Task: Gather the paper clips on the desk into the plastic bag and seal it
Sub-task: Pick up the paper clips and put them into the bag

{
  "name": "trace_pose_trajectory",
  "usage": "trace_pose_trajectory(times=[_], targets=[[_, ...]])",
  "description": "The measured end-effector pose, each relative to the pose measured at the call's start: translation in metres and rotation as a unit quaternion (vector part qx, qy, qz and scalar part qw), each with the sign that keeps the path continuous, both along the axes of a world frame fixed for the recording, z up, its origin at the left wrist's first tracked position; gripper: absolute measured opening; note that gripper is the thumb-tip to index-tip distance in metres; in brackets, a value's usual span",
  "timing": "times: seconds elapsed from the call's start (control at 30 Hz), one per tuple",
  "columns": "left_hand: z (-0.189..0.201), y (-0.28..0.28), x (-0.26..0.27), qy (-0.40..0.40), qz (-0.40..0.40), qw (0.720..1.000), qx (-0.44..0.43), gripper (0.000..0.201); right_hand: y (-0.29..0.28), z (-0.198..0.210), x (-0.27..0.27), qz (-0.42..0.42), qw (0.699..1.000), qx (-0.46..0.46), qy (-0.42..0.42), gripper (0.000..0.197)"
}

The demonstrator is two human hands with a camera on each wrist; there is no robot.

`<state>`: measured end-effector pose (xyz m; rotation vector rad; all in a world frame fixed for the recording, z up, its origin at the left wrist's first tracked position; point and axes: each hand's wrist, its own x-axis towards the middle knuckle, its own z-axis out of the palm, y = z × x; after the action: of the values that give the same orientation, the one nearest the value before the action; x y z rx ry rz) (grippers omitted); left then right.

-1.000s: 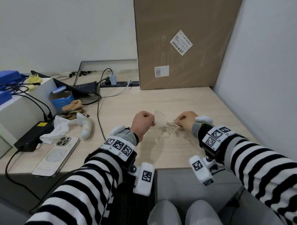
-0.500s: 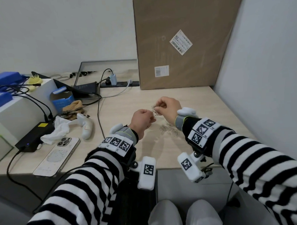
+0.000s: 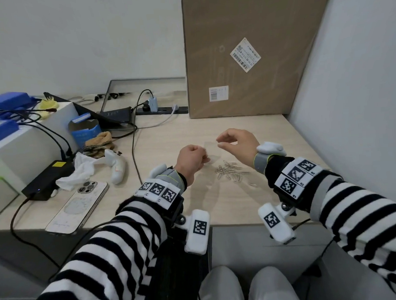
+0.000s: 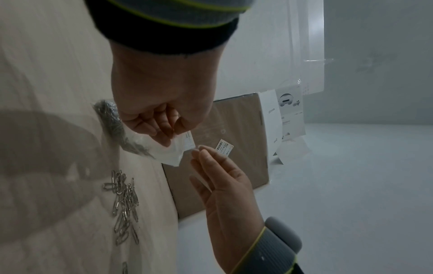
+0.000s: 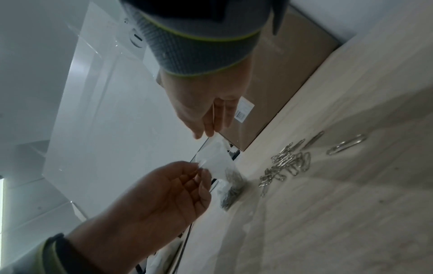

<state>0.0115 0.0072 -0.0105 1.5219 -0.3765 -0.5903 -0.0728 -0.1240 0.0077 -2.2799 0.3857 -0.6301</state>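
A small clear plastic bag (image 3: 212,152) hangs just above the desk between my hands. My left hand (image 3: 204,157) pinches its near top edge, fingers curled. My right hand (image 3: 218,142) pinches the far top corner with thumb and fingertips (image 5: 207,132). Several paper clips (image 4: 112,120) sit bunched in the bottom of the bag (image 5: 216,159). A pile of silver paper clips (image 3: 228,172) lies on the desk under my right wrist. One loose clip (image 3: 253,184) lies apart, nearer the desk's front edge.
A big cardboard box (image 3: 251,52) leans against the wall behind. A black cable (image 3: 135,157), a white controller (image 3: 117,167), a phone (image 3: 79,203), a crumpled tissue and a power brick (image 3: 47,179) crowd the left side. The side wall (image 3: 349,98) closes the right.
My right hand lifted clips from the pile up to the bag; now it holds no clips and grips the bag's top corner. The left hand stayed holding the bag.
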Motion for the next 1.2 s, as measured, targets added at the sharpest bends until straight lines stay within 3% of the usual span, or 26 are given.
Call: trace_pose_trajectory(times=[0.07, 0.17, 0.27, 0.4, 0.5, 0.67, 0.73, 0.83, 0.97, 1.07, 1.2], targets=[[-0.002, 0.001, 0.0, -0.006, 0.003, 1.0, 0.001, 0.024, -0.009, -0.001, -0.007, -0.035, 0.999, -0.011, 0.011, 0.005], [-0.004, 0.004, 0.003, -0.019, 0.006, 1.0, 0.006, 0.024, -0.027, -0.008, -0.017, -0.097, 0.987, -0.012, 0.13, 0.013], [-0.007, 0.005, 0.005, -0.022, 0.011, 1.0, 0.01, 0.025, -0.038, -0.013, -0.032, -0.128, 0.949, 0.064, 0.281, 0.029], [-0.011, 0.001, 0.004, -0.018, 0.011, 1.0, 0.014, 0.026, -0.036, -0.021, -0.044, -0.124, 0.911, 0.145, 0.365, 0.03], [-0.016, -0.002, 0.004, -0.012, 0.011, 1.0, 0.024, 0.026, -0.026, -0.029, -0.04, -0.096, 0.913, 0.185, 0.352, 0.033], [-0.024, 0.001, 0.004, -0.01, -0.012, 0.998, 0.061, 0.028, -0.018, -0.041, -0.025, -0.045, 0.953, 0.213, 0.211, 0.021], [-0.028, 0.006, 0.006, -0.009, -0.018, 0.997, 0.072, 0.026, -0.021, -0.045, -0.022, -0.053, 0.967, 0.171, 0.181, 0.017], [-0.035, 0.012, 0.012, -0.008, -0.014, 0.996, 0.082, 0.024, -0.026, -0.042, -0.023, -0.107, 0.975, 0.024, 0.193, 0.008], [-0.04, 0.011, 0.015, -0.009, -0.017, 0.996, 0.09, 0.026, -0.028, -0.041, -0.022, -0.09, 0.933, -0.076, 0.339, 0.067], [-0.042, 0.008, 0.014, -0.016, -0.027, 0.995, 0.093, 0.029, -0.026, -0.047, -0.017, -0.044, 0.91, -0.111, 0.397, 0.088], [-0.045, 0.009, 0.016, -0.023, -0.032, 0.994, 0.1, 0.03, -0.019, -0.051, -0.005, -0.034, 0.918, -0.117, 0.377, 0.069]])
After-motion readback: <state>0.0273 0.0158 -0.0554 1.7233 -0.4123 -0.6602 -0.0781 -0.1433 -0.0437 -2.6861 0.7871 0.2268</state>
